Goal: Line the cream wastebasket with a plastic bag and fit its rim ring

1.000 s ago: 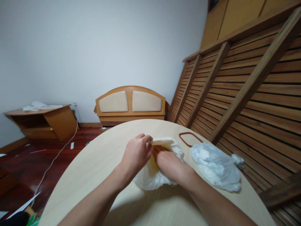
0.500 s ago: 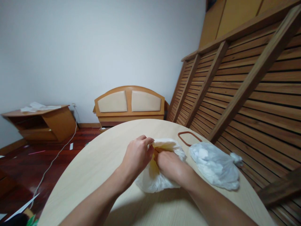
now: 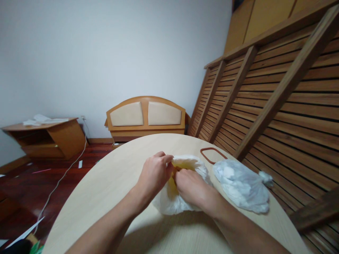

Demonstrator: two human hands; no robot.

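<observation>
A white plastic bag (image 3: pixel 173 208) stands in crumpled folds on the round table, its mouth turned up and a yellow inner surface (image 3: pixel 172 187) showing within. At the left side of the mouth, my left hand (image 3: pixel 158 169) is closed, pinching the bag's edge between thumb and fingers. My right hand (image 3: pixel 192 185) reaches into the mouth from the right, close beside the left one. Its fingers are curled, and the tips are hidden inside, so what they hold cannot be seen.
On the pale round table (image 3: pixel 111 183), a knotted translucent bag of white stuff (image 3: pixel 242 187) lies to the right, near a brown rounded frame (image 3: pixel 212 155). A slatted wooden panel (image 3: pixel 265 116) leans at the right. Behind stand a headboard (image 3: pixel 145 114) and a low cabinet (image 3: pixel 63 137).
My right hand has shifted very slightly within the bag's mouth, and the bag's lower edge has moved a little. My left hand keeps its place at the edge.
</observation>
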